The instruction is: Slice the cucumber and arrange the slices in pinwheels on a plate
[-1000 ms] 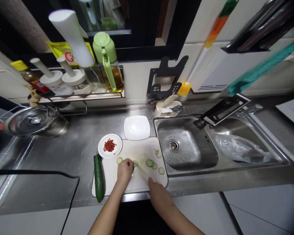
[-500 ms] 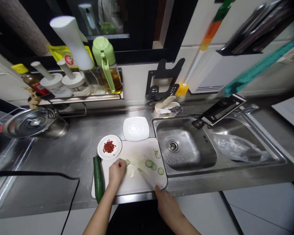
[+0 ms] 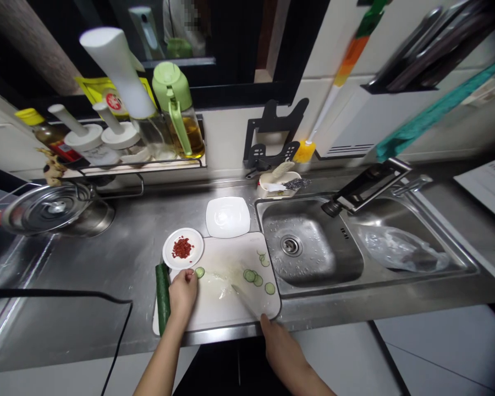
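My left hand (image 3: 183,297) is closed over the left side of the white cutting board (image 3: 214,313). A pale green cut face of a cucumber piece (image 3: 199,272) shows at its fingertips; the fingers cover the rest. At the board's near right edge, my right hand (image 3: 281,344) grips a knife (image 3: 249,302) by its handle, the blade slanting up and left over the board. Several cucumber slices (image 3: 253,276) lie on the right part, with thin slivers (image 3: 263,258) above them. A whole dark green cucumber (image 3: 163,297) lies along the left edge, beside my left hand.
A small plate of chopped red bits (image 3: 166,259) overlaps the board's upper left corner. Behind the board stands a white square dish (image 3: 228,216). The sink (image 3: 313,258) adjoins on the right, and a lidded pot (image 3: 88,217) stands at the left. A black cable (image 3: 86,293) crosses the counter.
My left hand has shifted left toward the whole cucumber, and the cut cucumber face at its fingertips has shifted left too. My right hand and the knife have hardly moved.
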Available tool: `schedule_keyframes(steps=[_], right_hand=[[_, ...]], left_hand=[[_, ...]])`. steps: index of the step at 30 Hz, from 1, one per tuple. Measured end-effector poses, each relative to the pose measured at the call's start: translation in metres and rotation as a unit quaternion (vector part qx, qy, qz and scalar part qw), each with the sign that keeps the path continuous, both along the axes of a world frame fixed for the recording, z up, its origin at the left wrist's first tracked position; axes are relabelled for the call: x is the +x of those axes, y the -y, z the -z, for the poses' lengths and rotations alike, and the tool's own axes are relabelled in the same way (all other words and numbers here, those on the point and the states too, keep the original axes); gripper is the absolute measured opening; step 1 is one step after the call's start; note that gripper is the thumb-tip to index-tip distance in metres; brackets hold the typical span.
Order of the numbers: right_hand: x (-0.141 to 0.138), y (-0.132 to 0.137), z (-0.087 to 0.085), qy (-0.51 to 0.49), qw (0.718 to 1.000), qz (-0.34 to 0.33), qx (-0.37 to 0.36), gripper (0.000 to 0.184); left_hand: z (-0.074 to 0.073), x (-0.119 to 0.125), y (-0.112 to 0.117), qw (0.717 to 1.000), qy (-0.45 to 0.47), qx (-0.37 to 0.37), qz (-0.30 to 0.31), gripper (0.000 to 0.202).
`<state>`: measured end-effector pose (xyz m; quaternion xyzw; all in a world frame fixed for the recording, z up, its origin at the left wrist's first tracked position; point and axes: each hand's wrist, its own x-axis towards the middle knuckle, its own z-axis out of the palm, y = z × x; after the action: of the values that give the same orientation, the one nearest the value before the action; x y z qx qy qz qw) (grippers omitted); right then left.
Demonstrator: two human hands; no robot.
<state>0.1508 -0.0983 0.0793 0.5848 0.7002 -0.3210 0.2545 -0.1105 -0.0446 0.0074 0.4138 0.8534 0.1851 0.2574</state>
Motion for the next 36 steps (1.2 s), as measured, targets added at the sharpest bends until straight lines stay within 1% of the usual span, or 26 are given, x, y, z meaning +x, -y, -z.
schedule_keyframes(steps=[3,4,6,8,10,12,14,16,18,20,24,28,32,36], right_hand=[[0.000,0.001,-0.002,0.000,1.000,0.009,-0.004,0.060],[0.000,0.002,-0.003,-0.002,1.000,0.013,-0.006,0.060],[0.000,0.002,-0.005,-0.005,1.000,0.017,-0.010,0.058],[0.000,0.002,-0.006,-0.008,1.000,0.019,-0.014,0.058],[0.000,0.001,-0.007,-0.010,1.000,0.019,-0.018,0.058],[-0.001,0.000,-0.008,-0.011,0.999,0.020,-0.022,0.058],[-0.001,0.000,-0.009,-0.009,0.999,0.023,-0.021,0.057],[0.000,-0.001,-0.009,-0.009,0.999,0.024,-0.020,0.057],[0.000,0.000,-0.007,-0.012,0.999,0.025,-0.020,0.057],[0.001,0.001,-0.005,-0.015,0.999,0.029,-0.019,0.057],[0.003,0.002,0.001,-0.024,0.999,0.035,-0.011,0.054],[0.004,0.002,0.002,-0.026,0.999,0.029,-0.003,0.054],[0.004,0.000,0.000,-0.021,1.000,0.021,-0.008,0.056],[0.006,0.000,0.000,-0.017,1.000,0.010,-0.021,0.059]], left_hand=[[-0.003,0.014,-0.001,0.998,0.025,0.047,0.027,0.023],[-0.004,0.021,-0.004,0.996,0.044,0.061,0.051,0.024],[-0.006,0.039,-0.014,0.984,0.088,0.080,0.130,0.023],[-0.009,0.058,-0.027,0.964,0.122,0.072,0.226,0.020],[-0.011,0.076,-0.041,0.941,0.141,0.059,0.302,0.019],[-0.012,0.090,-0.053,0.915,0.142,0.038,0.376,0.024],[-0.011,0.099,-0.062,0.895,0.133,0.012,0.425,0.030],[-0.008,0.103,-0.066,0.883,0.117,-0.012,0.454,0.031],[-0.006,0.105,-0.067,0.877,0.099,-0.026,0.470,0.030],[-0.004,0.106,-0.066,0.876,0.086,-0.029,0.473,0.029],[-0.006,0.108,-0.063,0.883,0.080,-0.025,0.462,0.024],[-0.008,0.109,-0.061,0.888,0.097,-0.014,0.449,0.019],[-0.009,0.107,-0.057,0.899,0.139,-0.007,0.416,0.008],[-0.009,0.093,-0.050,0.916,0.178,0.041,0.357,0.006]])
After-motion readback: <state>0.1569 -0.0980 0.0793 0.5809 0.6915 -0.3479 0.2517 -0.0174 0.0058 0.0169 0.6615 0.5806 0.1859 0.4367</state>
